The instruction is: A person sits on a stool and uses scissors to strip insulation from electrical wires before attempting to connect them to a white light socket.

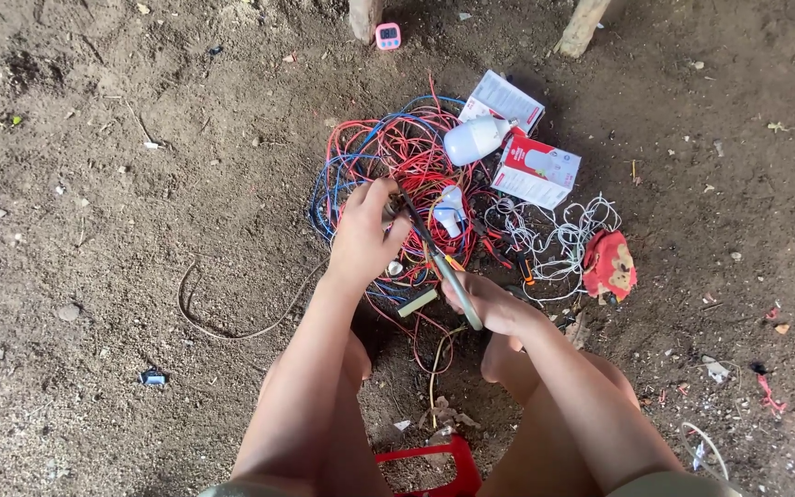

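Bare dirt ground [140,184] carries a tangled red and blue wire heap [397,156] far of the knees. Left hand [367,235] fingers pinch a small metal fitting steady over the heap; right hand [489,304] fingers wrap a grey-handled screwdriver [443,267], angled up-left with its tip at that fitting.

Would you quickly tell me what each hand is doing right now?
Left hand: closed on a small item among the red and blue wires; what it is cannot be told.
Right hand: closed on the handle of a screwdriver.

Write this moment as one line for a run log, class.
left hand: pinches small fitting over wire tangle | right hand: grips long tool, tip at fitting | beside: white bulb, bulb boxes | ground: dirt floor
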